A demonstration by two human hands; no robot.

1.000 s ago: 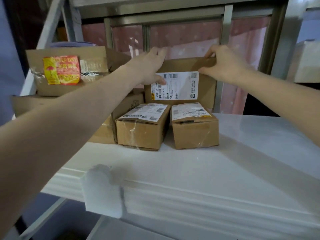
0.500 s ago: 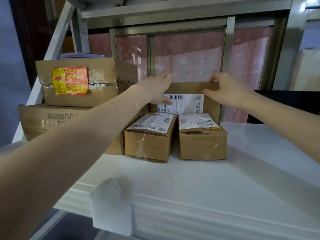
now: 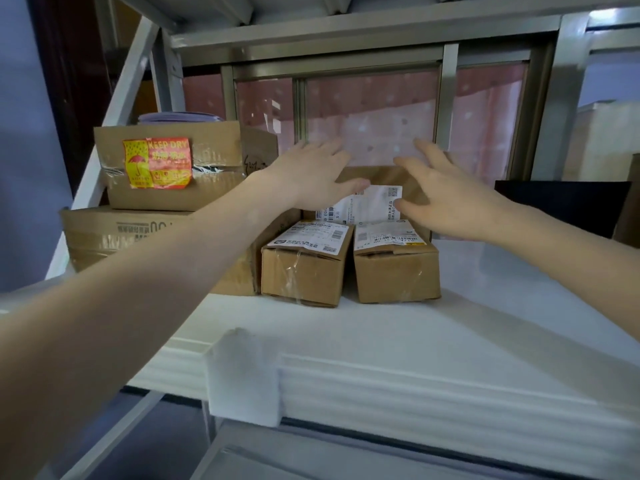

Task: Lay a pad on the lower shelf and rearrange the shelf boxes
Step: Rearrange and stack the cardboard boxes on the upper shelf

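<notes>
A thick white foam pad [image 3: 398, 344] covers the shelf in front of me. On it stand two small brown boxes side by side, the left small box [image 3: 304, 271] and the right small box [image 3: 396, 271], each with a shipping label on top. Behind them an upright labelled box [image 3: 372, 199] leans at the back. My left hand [image 3: 311, 174] and my right hand [image 3: 446, 199] hover in front of that box with fingers spread, holding nothing. Their palms hide the box's upper corners.
At the left a box with a red KEEP DRY sticker [image 3: 166, 164] sits on a larger taped carton [image 3: 138, 237]. A window with a pink curtain [image 3: 370, 123] is behind the shelf. A metal shelf beam [image 3: 346, 36] runs overhead. A dark object [image 3: 561, 206] stands at the right.
Both hands have let go of the upright box's top edge and opened, fingers spread. The camera has tilted up and the view has shifted lower on the shelf.
</notes>
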